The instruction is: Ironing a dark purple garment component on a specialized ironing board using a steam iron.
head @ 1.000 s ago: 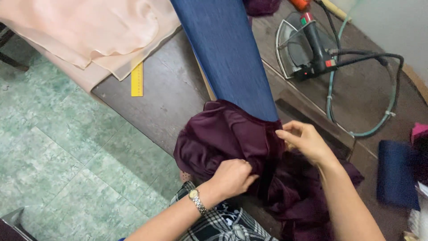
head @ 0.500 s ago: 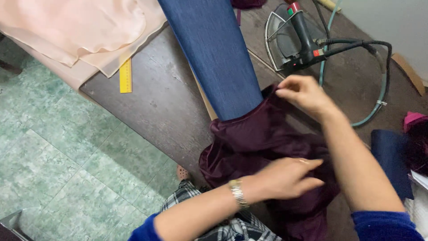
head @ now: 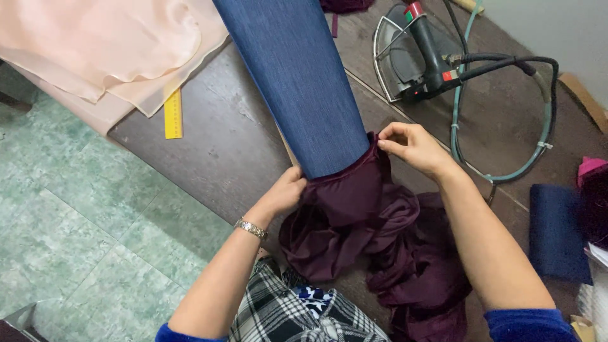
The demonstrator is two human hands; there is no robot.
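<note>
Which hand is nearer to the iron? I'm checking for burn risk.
The right hand. It pinches the edge of the dark purple garment just below the iron. The left hand grips the same garment on the far side of the blue padded board.

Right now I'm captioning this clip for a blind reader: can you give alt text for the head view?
Two bare hands pull a dark purple garment over the end of a long blue padded board: the left hand grips the fabric edge at one side, the right hand pinches it at the other. An iron with a looped hose rests on the dark wooden table beyond, beside peach cloth.
</note>
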